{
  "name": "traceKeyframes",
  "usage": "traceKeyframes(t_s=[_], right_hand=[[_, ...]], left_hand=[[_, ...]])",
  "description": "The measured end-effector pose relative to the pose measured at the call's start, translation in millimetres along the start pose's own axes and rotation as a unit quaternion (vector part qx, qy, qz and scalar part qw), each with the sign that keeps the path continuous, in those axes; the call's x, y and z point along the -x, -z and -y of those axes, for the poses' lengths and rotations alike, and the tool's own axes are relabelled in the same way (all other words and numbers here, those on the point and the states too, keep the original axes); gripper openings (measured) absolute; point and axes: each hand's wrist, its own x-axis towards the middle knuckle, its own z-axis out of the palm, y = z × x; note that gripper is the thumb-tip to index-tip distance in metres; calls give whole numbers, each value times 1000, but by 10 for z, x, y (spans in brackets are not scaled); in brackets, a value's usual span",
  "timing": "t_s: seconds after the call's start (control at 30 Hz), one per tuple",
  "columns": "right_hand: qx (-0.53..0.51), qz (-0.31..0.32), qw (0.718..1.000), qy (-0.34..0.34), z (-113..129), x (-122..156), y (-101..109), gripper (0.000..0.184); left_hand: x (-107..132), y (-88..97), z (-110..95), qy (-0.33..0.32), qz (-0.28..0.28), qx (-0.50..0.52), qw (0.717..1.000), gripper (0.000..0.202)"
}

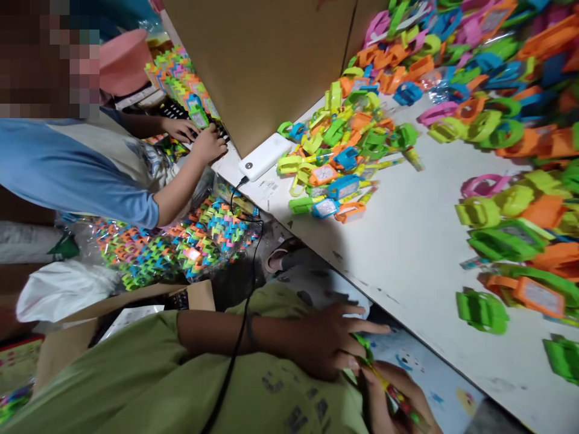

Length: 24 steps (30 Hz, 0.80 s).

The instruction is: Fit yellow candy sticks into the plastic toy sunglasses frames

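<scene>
My left hand (332, 340) is low in the view, just off the white table's edge (407, 253). Two of its fingers stretch out while the others pinch a small green plastic toy piece (363, 346). My right hand (393, 401) is right below it, closed around a thin clear tube of coloured candy beads (397, 398) that meets the green piece. Both hands are over my lap, on my green shirt. The pile of green, orange, blue and pink toy watches (344, 150) lies farther up the table.
A white power bank (265, 157) with a black cable (246, 289) lies at the table edge beside a tall cardboard box (262, 60). More toy watches (511, 229) cover the right. A person in a blue-sleeved shirt has a hand (208, 144) on stacked toys; bagged toys (181, 241) lie below.
</scene>
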Motion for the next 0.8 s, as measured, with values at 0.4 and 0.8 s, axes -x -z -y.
traceKeyframes(t_s=[0.4, 0.8], right_hand=[[-78, -11, 994, -81, 111, 79, -132, 7], [54, -177, 982, -33, -256, -528, 319, 26]], left_hand=[[-10, 262, -57, -65, 126, 90, 986, 16], [-737, 798, -231, 19, -119, -145, 982, 15]])
